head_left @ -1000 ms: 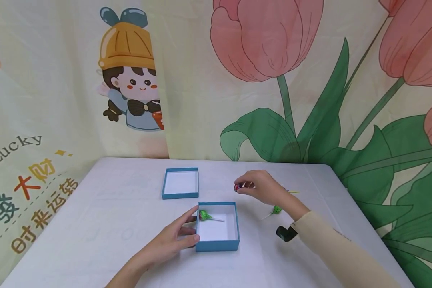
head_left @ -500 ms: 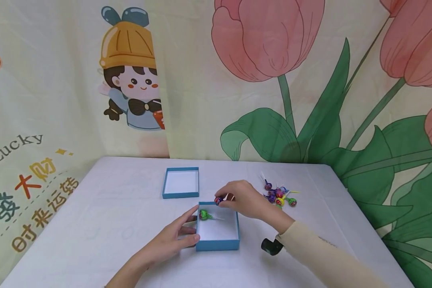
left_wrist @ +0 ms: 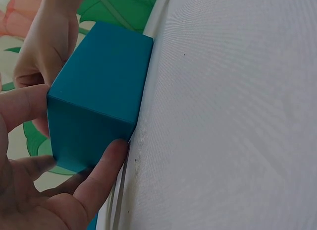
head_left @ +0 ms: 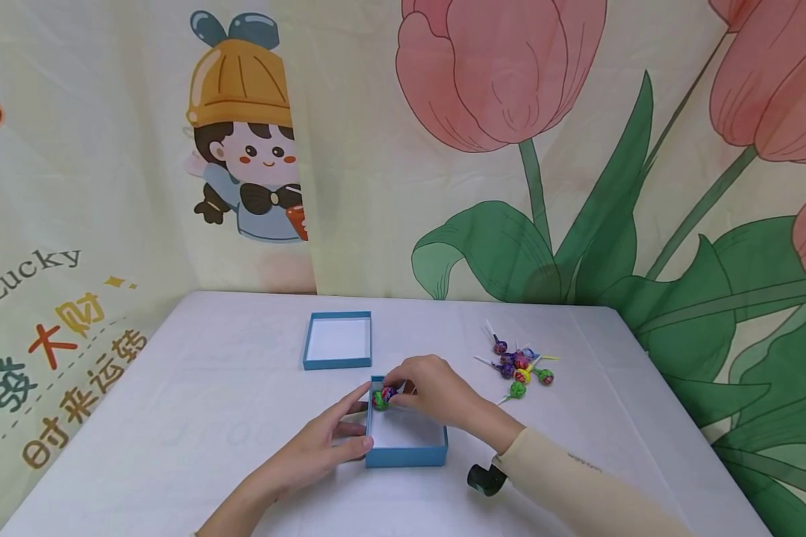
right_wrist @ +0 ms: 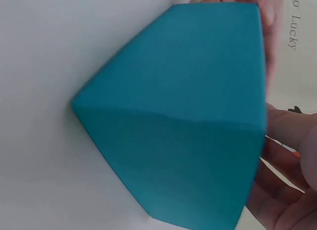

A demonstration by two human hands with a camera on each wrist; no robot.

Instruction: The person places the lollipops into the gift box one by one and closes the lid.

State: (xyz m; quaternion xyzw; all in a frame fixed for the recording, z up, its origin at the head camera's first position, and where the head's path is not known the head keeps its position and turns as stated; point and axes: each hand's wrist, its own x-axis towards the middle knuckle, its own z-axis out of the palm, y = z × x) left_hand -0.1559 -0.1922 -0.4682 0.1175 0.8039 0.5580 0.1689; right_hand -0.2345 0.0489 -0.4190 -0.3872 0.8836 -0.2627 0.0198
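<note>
An open-topped blue box (head_left: 406,457) with a white inside stands on the table. My left hand (head_left: 319,447) rests against its left side, fingers extended along the wall and thumb near the front corner; the left wrist view shows these fingertips touching the box (left_wrist: 99,76). Over the box, my right hand (head_left: 433,389) pinches a dark purple-red lollipop (head_left: 389,391) between thumb and fingers. A green lollipop (head_left: 379,400) lies inside at the upper left, close against the held one. In the right wrist view the box wall (right_wrist: 168,91) hides both lollipops.
A shallow blue lid (head_left: 338,365), white inside, lies behind the box to the left. Several wrapped lollipops (head_left: 522,365) are heaped to the right, with a green lollipop (head_left: 517,390) in front. A printed cloth (head_left: 356,149) hangs behind the table.
My right hand has carried the purple-red lollipop left and down from above the table into the box, uncovering the lollipop heap. The left hand has stayed at the box's side.
</note>
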